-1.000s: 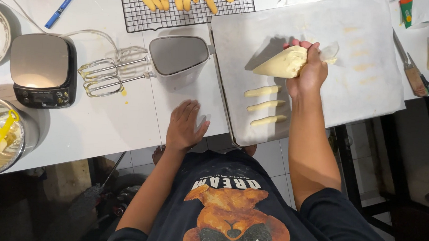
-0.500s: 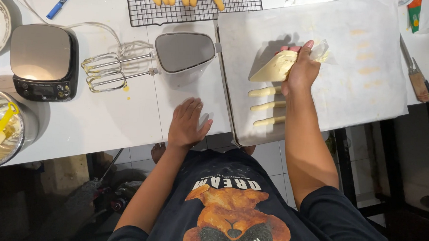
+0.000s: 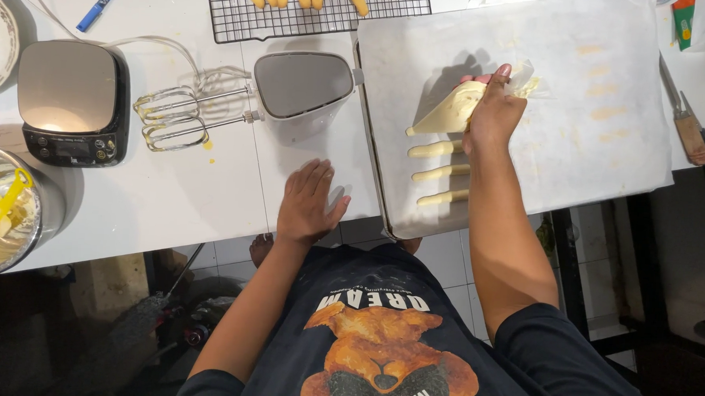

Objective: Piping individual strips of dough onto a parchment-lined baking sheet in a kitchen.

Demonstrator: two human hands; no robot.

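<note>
My right hand (image 3: 495, 109) grips a piping bag (image 3: 450, 111) filled with pale batter, its tip pointing left over a paper-lined baking tray (image 3: 576, 152). Three piped batter strips (image 3: 441, 173) lie side by side on the paper just below the bag's tip. My left hand (image 3: 309, 204) rests flat, fingers spread, on the white table (image 3: 194, 199) just left of the tray's near corner. It holds nothing.
A hand mixer (image 3: 294, 84) with beaters lies left of the tray. A kitchen scale (image 3: 71, 99) and a metal bowl (image 3: 3, 214) with a yellow spatula sit farther left. A wire rack (image 3: 313, 10) with baked fingers is at the back. Scissors (image 3: 689, 118) lie right.
My right hand with the piping bag has shifted slightly left along the tray, just above the top strip. My left hand stays flat on the table.
</note>
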